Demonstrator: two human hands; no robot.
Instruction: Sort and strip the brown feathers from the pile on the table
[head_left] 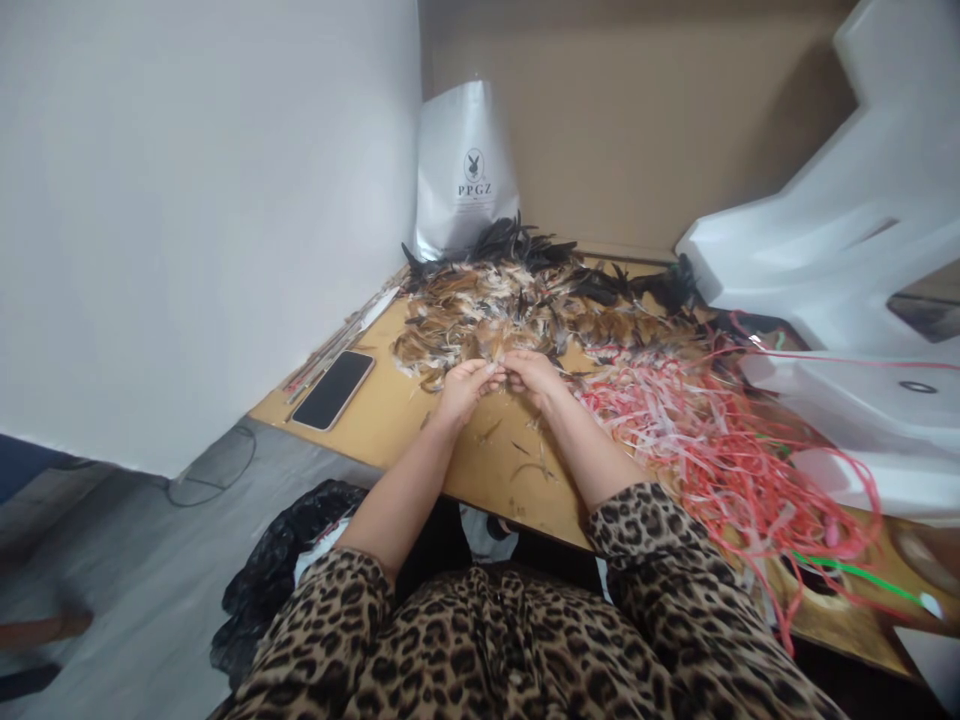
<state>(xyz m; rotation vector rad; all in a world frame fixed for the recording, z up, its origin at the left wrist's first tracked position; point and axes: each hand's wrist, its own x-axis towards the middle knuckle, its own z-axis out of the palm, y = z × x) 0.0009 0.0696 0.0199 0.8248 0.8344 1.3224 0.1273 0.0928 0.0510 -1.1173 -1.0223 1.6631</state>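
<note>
both hands, left [463, 385] and right [531, 372], pinch something small [498, 361] between fingers beside heaped feathers [476, 285].

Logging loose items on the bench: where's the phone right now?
Head view, left side: the phone lies screen up on the table, between the left hand and the white panel.

Beyond the fingers [480, 377], the feather heap [480, 300] blocks the way, with the white bag [466, 175] standing behind it. To their right, tangled pink ribbons [712, 430] crowd the table [397, 425]. Nearer the person, only loose feathers [534, 467] lie low; leftward, a bare strip of the table reaches the flat phone [334, 390].
</note>
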